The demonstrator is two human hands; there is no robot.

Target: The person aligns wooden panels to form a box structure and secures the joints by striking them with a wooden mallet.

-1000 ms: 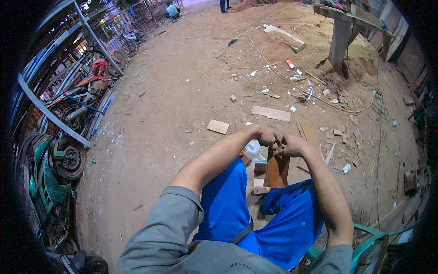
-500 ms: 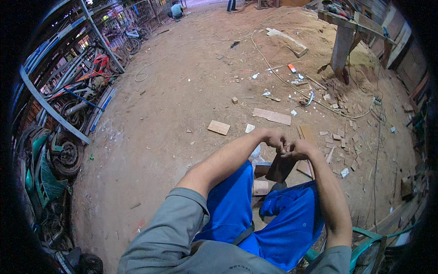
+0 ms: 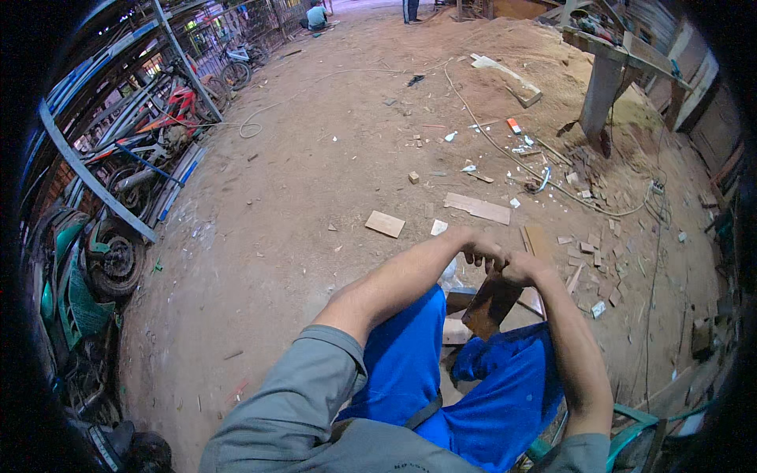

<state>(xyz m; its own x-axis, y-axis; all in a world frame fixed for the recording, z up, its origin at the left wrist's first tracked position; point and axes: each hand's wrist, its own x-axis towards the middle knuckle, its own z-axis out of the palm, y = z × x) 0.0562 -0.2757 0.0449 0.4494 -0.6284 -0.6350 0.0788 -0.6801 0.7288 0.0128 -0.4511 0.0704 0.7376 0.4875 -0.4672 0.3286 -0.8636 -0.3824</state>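
In front of my knees my two hands meet. My right hand is closed on the upper end of a dark brown board, which hangs tilted between my legs and looks like wood. Beside it, my left hand has its fingers bent downward close to the right hand's fingers; what they pinch, if anything, is too small to make out. Under the board, a pale wooden block shows partly between my blue trouser legs. Behind my right hand lies a longer light-brown plank.
A small plank and a longer strip of wood lie on the dirt ground ahead. Wood offcuts scatter to the right, near a hose. A wooden workbench stands far right; motorcycle parts line the left.
The board has tilted, its lower end showing a lighter brown face. My left hand's fingers have shifted from a pinch against the right hand to hanging bent beside it. The view has shifted slightly.
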